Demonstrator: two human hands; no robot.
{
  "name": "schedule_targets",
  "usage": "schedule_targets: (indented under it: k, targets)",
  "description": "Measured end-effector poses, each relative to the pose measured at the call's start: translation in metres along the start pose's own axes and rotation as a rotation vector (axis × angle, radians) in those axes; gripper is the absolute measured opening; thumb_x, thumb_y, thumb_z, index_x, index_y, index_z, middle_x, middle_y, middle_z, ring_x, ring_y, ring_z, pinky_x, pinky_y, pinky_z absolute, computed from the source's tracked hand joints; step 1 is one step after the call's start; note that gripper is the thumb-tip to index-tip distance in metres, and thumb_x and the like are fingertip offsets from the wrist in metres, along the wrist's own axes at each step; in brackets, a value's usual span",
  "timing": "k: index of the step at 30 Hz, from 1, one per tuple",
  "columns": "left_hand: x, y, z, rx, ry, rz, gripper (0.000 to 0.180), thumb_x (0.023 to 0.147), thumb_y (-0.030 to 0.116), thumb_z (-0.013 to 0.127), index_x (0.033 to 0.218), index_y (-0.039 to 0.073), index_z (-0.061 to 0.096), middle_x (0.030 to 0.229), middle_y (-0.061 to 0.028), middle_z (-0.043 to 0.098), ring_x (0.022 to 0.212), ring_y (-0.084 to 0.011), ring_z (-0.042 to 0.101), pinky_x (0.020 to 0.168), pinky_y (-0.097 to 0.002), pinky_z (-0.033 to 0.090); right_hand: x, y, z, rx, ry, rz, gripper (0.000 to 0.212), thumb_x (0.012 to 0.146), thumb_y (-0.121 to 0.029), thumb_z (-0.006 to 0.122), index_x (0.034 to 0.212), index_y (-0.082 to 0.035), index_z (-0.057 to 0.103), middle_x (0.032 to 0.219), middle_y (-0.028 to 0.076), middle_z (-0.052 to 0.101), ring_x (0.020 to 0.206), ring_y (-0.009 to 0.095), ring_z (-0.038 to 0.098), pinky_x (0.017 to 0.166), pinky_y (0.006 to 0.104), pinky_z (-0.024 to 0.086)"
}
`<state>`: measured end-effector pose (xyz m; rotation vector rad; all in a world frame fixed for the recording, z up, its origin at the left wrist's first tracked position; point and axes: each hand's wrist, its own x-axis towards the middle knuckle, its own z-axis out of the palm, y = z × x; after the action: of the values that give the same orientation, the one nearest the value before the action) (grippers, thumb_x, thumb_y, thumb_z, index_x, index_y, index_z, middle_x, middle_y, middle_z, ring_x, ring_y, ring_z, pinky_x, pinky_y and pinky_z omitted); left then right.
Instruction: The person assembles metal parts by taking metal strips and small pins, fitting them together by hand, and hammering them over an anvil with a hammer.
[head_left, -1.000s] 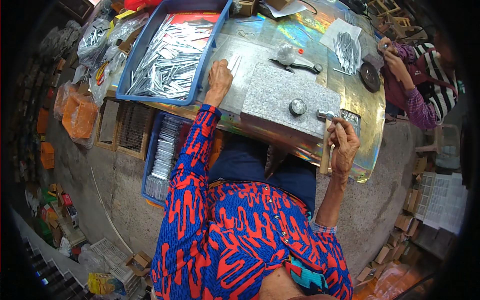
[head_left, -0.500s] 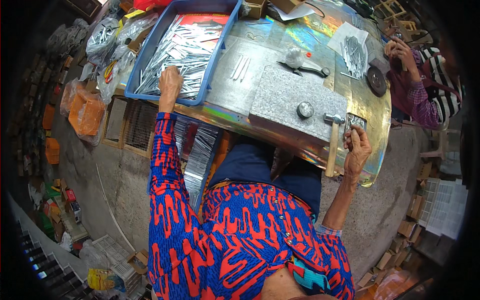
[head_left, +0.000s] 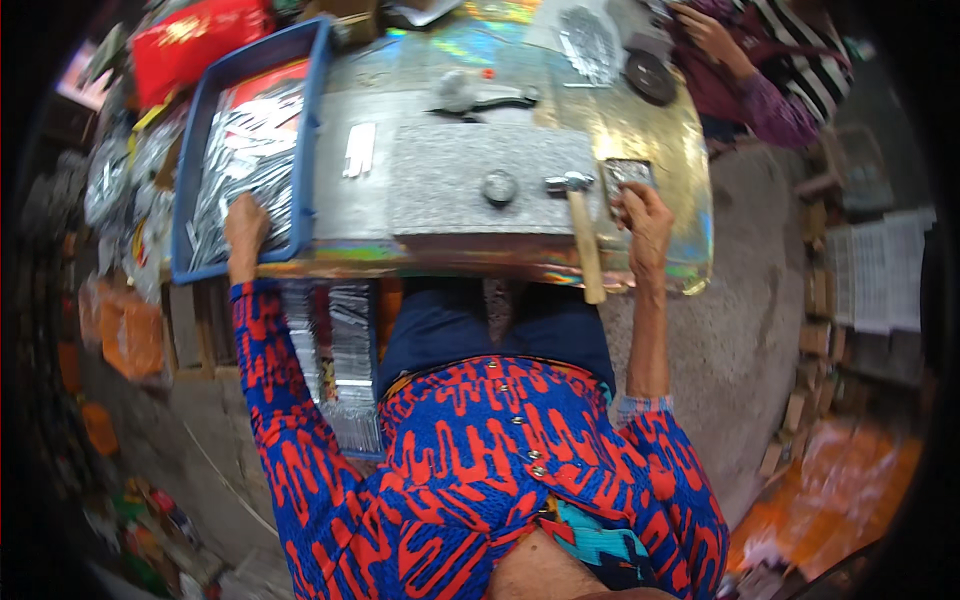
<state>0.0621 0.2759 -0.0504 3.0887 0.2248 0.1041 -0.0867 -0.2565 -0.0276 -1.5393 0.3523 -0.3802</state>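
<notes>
At the left, my left hand (head_left: 246,225) is closed with curled fingers among the loose thin metal strips (head_left: 255,135) in a blue plastic tray (head_left: 312,120); what it grips is hidden. My right hand (head_left: 645,222) has its thumb and fingers pinched together over a small dark container (head_left: 628,174) of tiny shiny pieces; anything between the fingertips is too small to tell. Just left of it, a wooden-handled hammer (head_left: 588,250) rests across the right end of a grey stone slab (head_left: 440,185). A round metal block (head_left: 498,187) stands on the slab.
A few pale strips (head_left: 359,150) lie between tray and slab. Behind the slab are a black-handled tool (head_left: 500,100) and a clear plastic bundle (head_left: 457,92). A dark disc (head_left: 650,78) and a pile of metal pins (head_left: 588,45) sit far right, near another person's hand (head_left: 712,38).
The whole view has shifted and turned, so the table looks straighter and lies further left. My left hand stays in the tray and my right hand at the small container.
</notes>
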Motion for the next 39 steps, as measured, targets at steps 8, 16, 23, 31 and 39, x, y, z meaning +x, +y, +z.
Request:
schedule_targets:
  k: [8,16,23,31,39]
  targets:
    - [0.008,0.001,0.011,0.118,0.130,0.405,0.013,0.078,0.012,0.046,0.077,-0.001,0.050,0.077,-0.0221,0.057,0.072,-0.0404,0.055,0.063,-0.0490,0.044,0.027,0.014,-0.022,-0.199,0.064,-0.004,0.018,0.082,-0.007,0.050,0.094,0.005,0.058,0.071,0.005,0.058,0.057,0.007,0.048,0.047,0.0190,0.039]
    - [0.025,0.003,0.027,0.030,0.150,0.301,0.018,0.078,0.015,0.045,0.077,-0.002,0.050,0.076,-0.0269,0.057,0.073,-0.0443,0.055,0.063,-0.0517,0.043,0.057,0.053,-0.045,-0.803,0.102,-0.163,0.021,0.076,-0.013,0.048,0.085,0.000,0.061,0.080,0.020,0.062,0.074,0.034,0.060,0.068,0.0402,0.047]
    - [0.051,-0.014,0.059,-0.250,0.303,0.291,0.048,0.080,0.038,0.052,0.061,-0.007,0.052,0.053,-0.0212,0.049,0.052,-0.0313,0.054,0.049,-0.0438,0.036,0.059,0.047,-0.026,-0.951,0.023,-0.205,0.015,0.073,-0.011,0.049,0.076,0.001,0.058,0.075,0.020,0.060,0.070,0.037,0.058,0.065,0.0434,0.046]
    - [0.023,0.019,0.019,-0.943,0.059,-0.125,0.028,0.081,0.022,0.056,0.069,-0.003,0.057,0.054,-0.0065,0.052,0.046,-0.0125,0.050,0.041,-0.0250,0.041,0.063,0.065,-0.033,-1.044,0.058,-0.469,0.011,0.075,-0.010,0.051,0.074,0.002,0.051,0.069,0.021,0.056,0.064,0.039,0.054,0.057,0.0467,0.042]
    - [-0.017,0.045,-0.017,-1.620,0.263,-0.211,0.021,0.083,0.018,0.061,0.085,-0.002,0.054,0.071,-0.0075,0.058,0.057,-0.0110,0.054,0.049,-0.0214,0.047,0.070,0.064,-0.033,-1.182,-0.041,-0.617,0.014,0.074,-0.009,0.050,0.074,0.002,0.042,0.067,0.023,0.053,0.060,0.041,0.052,0.054,0.0490,0.041]
